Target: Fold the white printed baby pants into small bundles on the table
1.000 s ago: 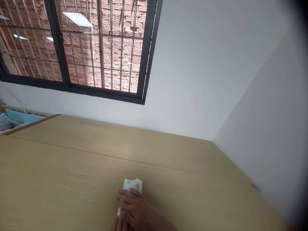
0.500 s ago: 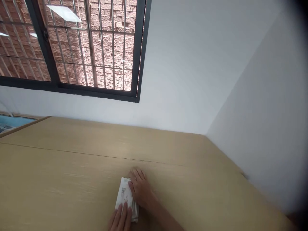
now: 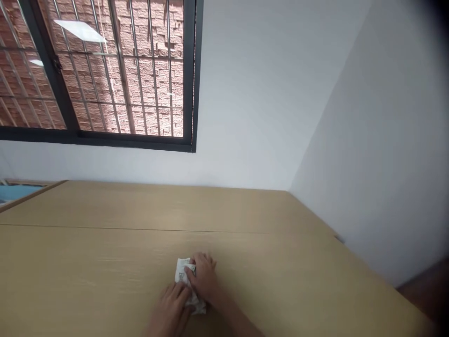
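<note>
Since 0.5 s ago the cloth [image 3: 187,285] looks more bunched and the hands sit closer together on it. Right hand [image 3: 204,279] curls over its top edge, fingers bent, gripping; left hand [image 3: 173,310] lies flat on its near end. Cloth: small, white w/ faint print, crumpled, on the table [image 3: 87,271] near the front edge.

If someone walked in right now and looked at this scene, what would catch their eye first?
Probably the two hands low in the middle: the right hand and the left hand both press on a small folded white cloth with faint print, lying on the pale wooden table. Next would be the dark-framed window at upper left, barred, with a reddish brick wall behind it. The white walls meet in a corner at the table's far right.
</note>
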Available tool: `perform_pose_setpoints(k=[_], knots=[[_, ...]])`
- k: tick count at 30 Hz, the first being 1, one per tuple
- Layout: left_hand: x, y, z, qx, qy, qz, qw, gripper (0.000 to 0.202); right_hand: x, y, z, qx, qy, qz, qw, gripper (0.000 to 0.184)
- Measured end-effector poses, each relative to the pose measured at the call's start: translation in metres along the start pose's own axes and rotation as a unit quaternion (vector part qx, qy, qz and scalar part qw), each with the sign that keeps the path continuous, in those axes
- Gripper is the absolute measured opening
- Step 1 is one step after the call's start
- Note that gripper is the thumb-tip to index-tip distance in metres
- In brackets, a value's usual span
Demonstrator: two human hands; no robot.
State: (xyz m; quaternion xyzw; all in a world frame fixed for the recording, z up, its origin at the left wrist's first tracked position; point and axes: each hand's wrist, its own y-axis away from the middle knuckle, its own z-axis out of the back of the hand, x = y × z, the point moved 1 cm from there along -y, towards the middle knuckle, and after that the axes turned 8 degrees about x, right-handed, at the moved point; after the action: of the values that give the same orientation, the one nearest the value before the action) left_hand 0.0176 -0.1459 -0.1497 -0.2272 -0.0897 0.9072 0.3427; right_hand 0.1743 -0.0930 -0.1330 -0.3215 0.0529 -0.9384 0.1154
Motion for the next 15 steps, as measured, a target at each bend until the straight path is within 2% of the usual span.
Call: perform_pose_setpoints(k=[4,9,12,15], knots=[[-0.002,-0.004,0.001,0.0,0.08,0.032,0.996,0.014,0.009,0.019,0.005,-0.021,-0.03,-0.002,0.999,0.009],[-0.022,0.001,0.013,0.001,0.149,0.022,0.989,0.023,0.01,0.039,0.01,-0.02,-0.111,-0.012,0.994,0.013],[-0.037,0.011,0.033,-0.008,0.225,0.048,0.973,0.028,0.025,0.048,0.008,-0.022,-0.161,-0.029,0.986,0.013],[-0.044,0.04,0.072,-0.046,0.323,0.111,0.939,0.032,0.067,0.055,0.004,-0.004,-0.25,-0.017,0.968,0.019]])
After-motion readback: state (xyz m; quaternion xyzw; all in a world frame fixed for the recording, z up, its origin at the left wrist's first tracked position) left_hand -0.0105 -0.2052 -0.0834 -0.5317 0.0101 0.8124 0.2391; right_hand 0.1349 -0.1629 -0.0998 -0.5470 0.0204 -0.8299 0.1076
